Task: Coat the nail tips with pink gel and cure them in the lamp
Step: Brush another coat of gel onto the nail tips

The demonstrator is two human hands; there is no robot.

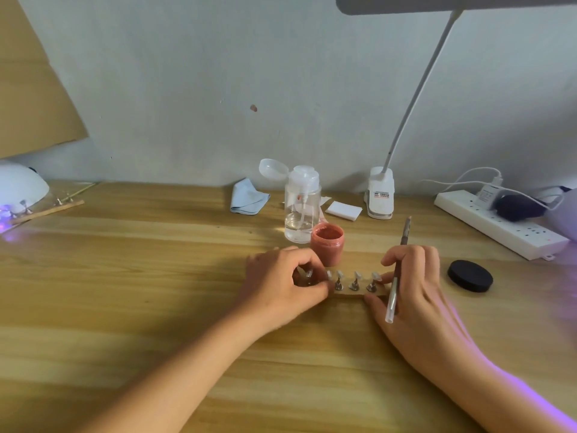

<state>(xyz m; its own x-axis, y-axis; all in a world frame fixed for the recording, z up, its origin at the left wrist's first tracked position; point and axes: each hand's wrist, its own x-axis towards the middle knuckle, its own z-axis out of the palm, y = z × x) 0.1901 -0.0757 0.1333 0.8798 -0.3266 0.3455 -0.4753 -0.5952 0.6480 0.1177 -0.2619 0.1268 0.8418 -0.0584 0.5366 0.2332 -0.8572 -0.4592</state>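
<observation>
Wooden table [156, 276]: both hands grip nail-tip strip [354, 284], pink jar [327, 243] just behind.

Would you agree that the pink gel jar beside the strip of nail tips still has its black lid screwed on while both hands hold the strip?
Not quite: the head view shows the pink gel jar open. Its black lid lies flat on the table to the right of the right hand. The rest holds: the jar stands just behind the strip of nail tips, and the left hand and right hand hold its ends.

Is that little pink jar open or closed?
Open: the pink jar shows gel at its mouth, and a black lid lies apart.
</observation>
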